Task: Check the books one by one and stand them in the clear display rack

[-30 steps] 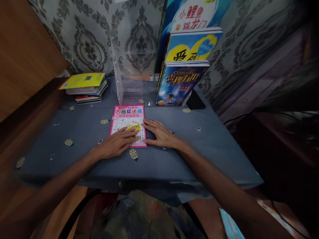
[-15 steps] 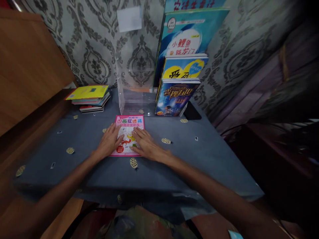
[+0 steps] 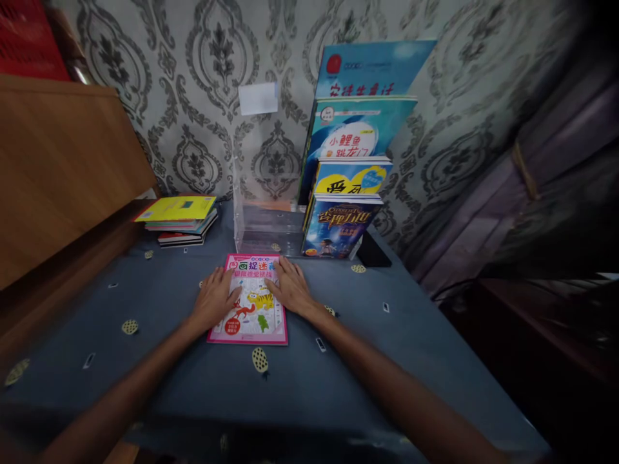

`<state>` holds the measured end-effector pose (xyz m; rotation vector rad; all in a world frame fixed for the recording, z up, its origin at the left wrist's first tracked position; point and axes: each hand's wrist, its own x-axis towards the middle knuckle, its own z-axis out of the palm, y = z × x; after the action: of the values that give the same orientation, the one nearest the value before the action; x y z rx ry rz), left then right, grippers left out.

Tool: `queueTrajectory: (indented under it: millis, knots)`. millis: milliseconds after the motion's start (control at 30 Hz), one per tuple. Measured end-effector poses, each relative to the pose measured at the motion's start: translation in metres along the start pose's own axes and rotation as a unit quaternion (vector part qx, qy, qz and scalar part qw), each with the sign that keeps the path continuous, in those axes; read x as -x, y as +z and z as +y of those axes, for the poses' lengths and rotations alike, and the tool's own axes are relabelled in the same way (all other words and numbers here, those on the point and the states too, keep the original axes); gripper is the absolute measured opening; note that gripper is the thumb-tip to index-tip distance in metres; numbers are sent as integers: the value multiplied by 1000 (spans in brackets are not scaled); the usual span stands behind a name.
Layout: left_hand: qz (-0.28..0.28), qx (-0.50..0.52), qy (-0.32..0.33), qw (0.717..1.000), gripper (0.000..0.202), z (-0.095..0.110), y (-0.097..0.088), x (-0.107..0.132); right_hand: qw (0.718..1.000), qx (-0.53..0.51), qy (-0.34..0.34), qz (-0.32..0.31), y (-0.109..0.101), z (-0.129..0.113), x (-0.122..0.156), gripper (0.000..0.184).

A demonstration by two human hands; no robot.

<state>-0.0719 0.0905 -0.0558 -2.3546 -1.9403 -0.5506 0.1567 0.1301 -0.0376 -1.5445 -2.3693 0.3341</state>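
Note:
A pink-bordered picture book [image 3: 261, 325] with a cartoon tiger and fox on its cover lies closed on the cloth-covered table. On its left side rests my left hand [image 3: 215, 299], fingers stretched forward and thumb over the cover. My right hand [image 3: 293, 289] lies along the book's upper right edge, its fingers extended and its thumb on the cover. Neither hand is wrapped round the book. Just behind it stands a clear acrylic display rack [image 3: 268, 243], with several upright books [image 3: 341, 229] in its right side.
A stack of books with a yellow one [image 3: 181, 207] on top lies at the back left. A dark flat object [image 3: 374, 250] sits beside the rack. Wooden furniture [image 3: 62, 167] borders the left, a tied curtain [image 3: 483, 200] the right. Patterned wallpaper [image 3: 217, 58] covers the wall behind.
My right hand has slid from the cover's lower right to its upper right edge, uncovering the tiger. My left hand stays at the left side. The view has tilted up.

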Motion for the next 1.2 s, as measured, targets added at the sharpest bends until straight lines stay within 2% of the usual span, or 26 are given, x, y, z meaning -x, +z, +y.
queueTrajectory:
  millis: [133,300,433,600,733,900,1033,1133,1200]
  knots:
    - [0,36,0,999,45,1,-6,-8,1000,-2,4,9,3,3,-1,61]
    - [13,6,10,1000,43,0,1,-7,999,-43,-7,29,6,14,-7,55]
    - [14,18,36,999,44,-12,6,-6,996,-83,-14,43,1,27,-19,47]
    - [-31,42,97,994,51,-34,-1,-10,995,-85,-14,47,-9,36,-19,38]
    - [-68,56,132,987,55,-44,-11,-12,996,-88,-1,29,-18,36,-17,35]
    - [-93,41,146,984,56,-40,-18,-8,994,-104,32,-2,-31,36,-20,27]
    - [-126,29,173,976,54,-42,-24,-10,991,-126,34,-20,-39,39,-7,22]
    - [-141,11,196,970,49,-39,-29,-18,985,-160,7,-64,-43,41,12,34]
    - [-124,-8,192,973,46,-26,-33,-22,976,-195,-21,-94,-43,41,23,42]
